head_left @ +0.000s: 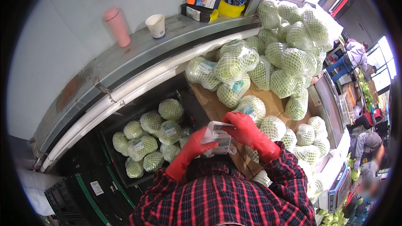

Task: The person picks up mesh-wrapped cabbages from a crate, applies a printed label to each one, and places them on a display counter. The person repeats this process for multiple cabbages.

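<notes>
Between my hands is a pale, partly see-through sheet of labels (218, 136), loosely curved with greyish rectangular panels. My left hand (193, 150), in a red rubber glove, is closed on its left edge with the thumb across the front. My right hand (250, 133), gloved alike, pinches the upper right edge. Just beyond the right hand sits a net-wrapped cabbage (251, 108) with a blue-and-white label. Other cabbages in white foam nets (273, 128) lie to its right. Left of my left hand, a black crate (122, 170) holds several netted cabbages, some bearing white labels.
A large pile of netted cabbages (293, 58) rises at the far right on brown cardboard (274, 100). A ledge (94, 67) carries a pink bottle (117, 27), a paper cup (155, 26) and a yellow tub (231, 7). A scale (337, 190) stands right; other people work beyond.
</notes>
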